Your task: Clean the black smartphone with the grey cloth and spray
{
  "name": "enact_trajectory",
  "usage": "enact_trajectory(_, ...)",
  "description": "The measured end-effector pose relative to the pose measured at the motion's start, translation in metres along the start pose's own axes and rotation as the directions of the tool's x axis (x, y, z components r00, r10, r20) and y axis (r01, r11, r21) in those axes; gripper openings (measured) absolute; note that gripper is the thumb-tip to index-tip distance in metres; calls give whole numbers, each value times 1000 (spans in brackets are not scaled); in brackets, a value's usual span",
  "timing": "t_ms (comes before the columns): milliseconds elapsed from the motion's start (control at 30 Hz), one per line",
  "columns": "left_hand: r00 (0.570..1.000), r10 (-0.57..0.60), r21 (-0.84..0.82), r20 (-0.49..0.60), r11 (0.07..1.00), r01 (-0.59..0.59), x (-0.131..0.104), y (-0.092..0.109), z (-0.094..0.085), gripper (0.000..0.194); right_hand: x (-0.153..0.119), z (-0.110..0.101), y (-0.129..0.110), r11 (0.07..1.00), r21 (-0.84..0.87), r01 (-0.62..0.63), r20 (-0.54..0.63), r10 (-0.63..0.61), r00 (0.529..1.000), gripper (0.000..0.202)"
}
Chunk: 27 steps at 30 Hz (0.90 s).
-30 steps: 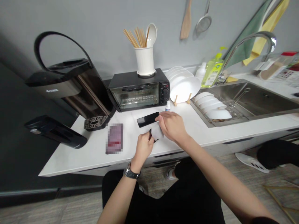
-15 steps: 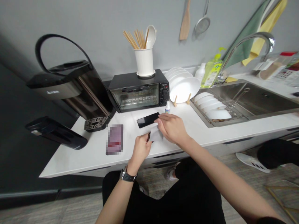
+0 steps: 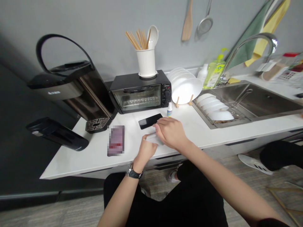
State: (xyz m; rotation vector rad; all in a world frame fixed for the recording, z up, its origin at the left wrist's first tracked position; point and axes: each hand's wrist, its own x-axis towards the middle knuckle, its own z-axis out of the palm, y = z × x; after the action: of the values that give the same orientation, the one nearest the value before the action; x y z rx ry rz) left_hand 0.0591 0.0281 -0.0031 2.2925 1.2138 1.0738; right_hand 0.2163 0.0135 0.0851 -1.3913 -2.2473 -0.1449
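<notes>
A thin whitish sheet [image 3: 153,138], perhaps a tissue or wiping cloth, spans the gap between my two hands over the counter's front part. My left hand [image 3: 147,149], with a watch on its wrist, is closed on the sheet's left side. From above, my right hand [image 3: 170,132] grips the other side, its fingers bent and partly hidden. Whether anything lies inside the sheet I cannot make out. Just behind my right hand are a black phone [image 3: 149,121], lying flat, and a small white spray bottle [image 3: 169,109], standing upright.
A pixelated purple item [image 3: 115,140] lies left on the white counter [image 3: 94,160]. Beyond it are a dark flask [image 3: 59,134] and a tall black dispenser [image 3: 92,91]. A toaster oven [image 3: 139,94], racked plates [image 3: 187,90] and a sink [image 3: 258,97] line the back and right.
My left hand has moved slightly right and turned. Small dark tips seen beside its fingers earlier no longer show. My right hand has shifted a little left, still at the sheet.
</notes>
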Motion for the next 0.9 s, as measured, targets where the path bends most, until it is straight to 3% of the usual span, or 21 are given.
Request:
enact_trajectory(100, 1000, -22, -13, -7, 1000, 22, -2, 1, -2, 23, -3, -2, 1, 995, 20, -95, 5, 95, 996, 47)
enact_trajectory(233, 1000, -20, -49, 16, 999, 20, -6, 5, -9, 23, -6, -2, 4, 997, 50, -52, 17, 51, 999, 48)
enact_trajectory(400, 997, -65, -61, 48, 996, 68, -10, 9, -20, 24, -15, -2, 6, 977, 112, -183, 75, 175, 982, 57)
enact_trajectory(533, 994, -41, -55, 98, 997, 46, -13, 10, -26, 19, -22, 2, 5, 948, 319, -15, 46, 0, 999, 56)
enact_trajectory(633, 992, -20, -17, 125, 1000, 22, -14, 12, -28, 20, -21, 4, 8, 856, 518, 8, 65, -49, 997, 60)
enact_trajectory(800, 989, -10, 147, 147, 989, -12, -10, 18, -27, 30, -23, 10, 17, 829, 540, -148, 25, 160, 987, 48)
enact_trajectory(900, 983, -10, 253, 183, 967, -38, -7, 23, -23, 42, -34, 26, 33, 715, 662, -223, 31, 272, 962, 42)
